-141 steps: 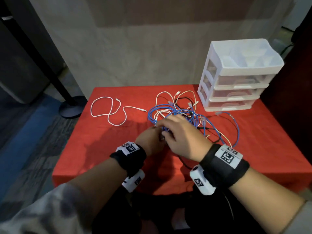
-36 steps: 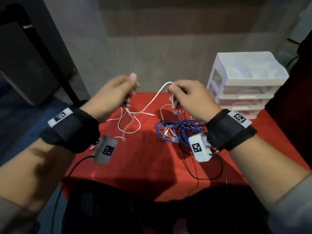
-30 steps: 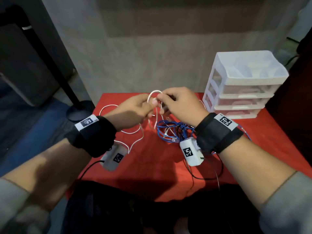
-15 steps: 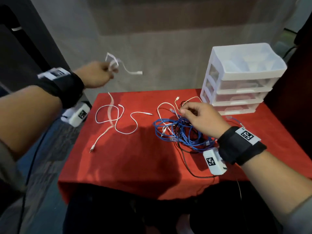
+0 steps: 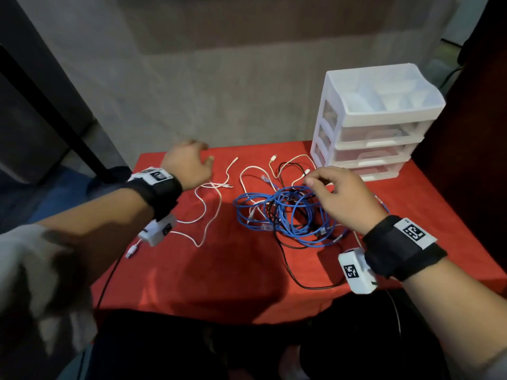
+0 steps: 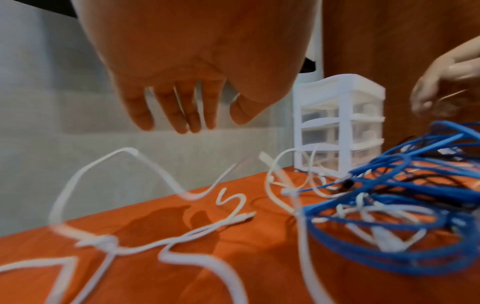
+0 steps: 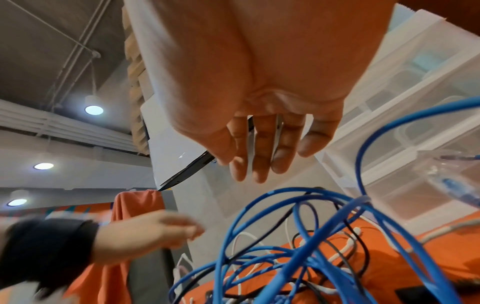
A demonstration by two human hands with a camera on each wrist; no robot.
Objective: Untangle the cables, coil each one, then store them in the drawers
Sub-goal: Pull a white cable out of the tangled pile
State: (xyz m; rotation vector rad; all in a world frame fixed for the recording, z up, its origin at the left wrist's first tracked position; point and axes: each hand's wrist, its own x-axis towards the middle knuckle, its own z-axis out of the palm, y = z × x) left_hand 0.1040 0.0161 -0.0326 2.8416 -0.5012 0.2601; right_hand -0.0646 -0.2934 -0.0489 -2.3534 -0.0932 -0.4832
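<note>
Head view shows both the left hand (image 5: 189, 164) at 10 o'clock and the right hand (image 5: 344, 197) with fingers relaxed and empty above the blue cable tangle (image 5: 285, 215) on the red table (image 5: 233, 275).

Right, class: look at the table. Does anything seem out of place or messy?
Yes. The blue cable is knotted up with black and white ones in a heap beside the drawers. One white cable sprawls loose to the left, its plug at the table edge.

Right hand (image 7: 265, 123), fingers loose, hangs above tangled blue cable (image 7: 306, 257).
</note>
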